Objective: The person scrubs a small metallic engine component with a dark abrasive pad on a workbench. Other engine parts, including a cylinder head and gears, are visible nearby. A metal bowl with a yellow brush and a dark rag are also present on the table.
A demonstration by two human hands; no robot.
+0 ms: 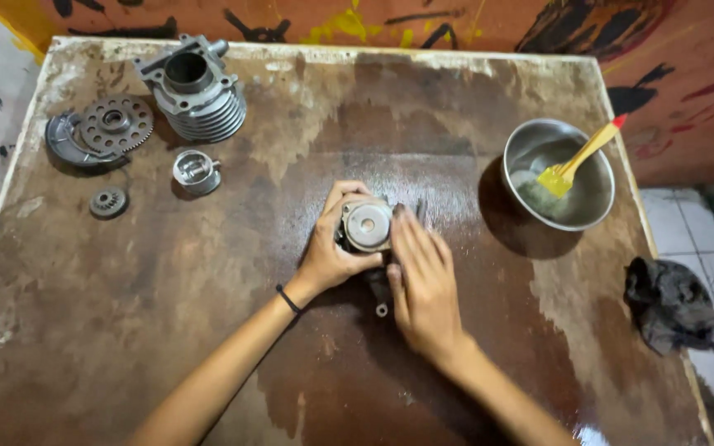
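At the middle of a worn brown table [208,330], both hands hold a grey metal engine part with a round cap [367,225]. My left hand [330,248] wraps around its left side, a black band on the wrist. On its right side lies my right hand [423,285], fingers flat and pointing up along it. A small lug of the part [382,310] sticks out below, between the hands.
At the back left lie a finned cylinder [196,89], a toothed gear plate on a curved shoe [101,132], a piston [196,171] and a small gear [109,201]. A steel bowl [557,173] holds a yellow brush [576,161]. On the right edge sits a dark rag [671,301].
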